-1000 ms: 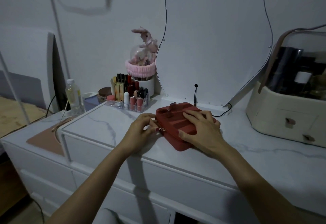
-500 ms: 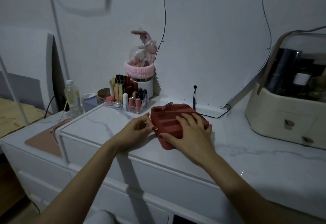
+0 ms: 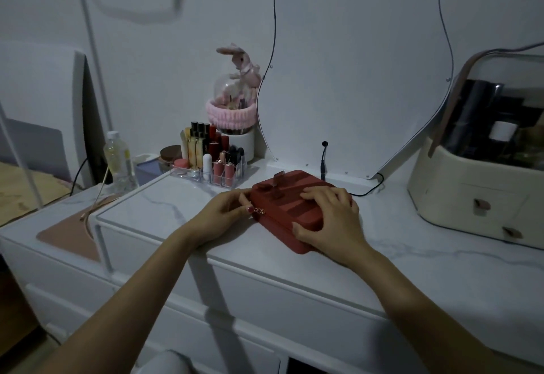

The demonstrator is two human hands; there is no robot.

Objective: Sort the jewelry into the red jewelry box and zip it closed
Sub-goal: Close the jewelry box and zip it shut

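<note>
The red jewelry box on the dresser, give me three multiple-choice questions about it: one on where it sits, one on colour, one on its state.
1. Where does the red jewelry box sit?
A. in front of the mirror
B. on the floor
C. inside a drawer

2. What colour is the toy rabbit?
A. green
B. pink
C. black

3. How is the lid?
A. propped upright
B. taken off
C. down, under the right hand

Answers: 1 A, it lies on the marble top below the mirror. 2 B, its body is pink. 3 C, the right hand rests flat on it while the left hand pinches the zipper pull.
</note>
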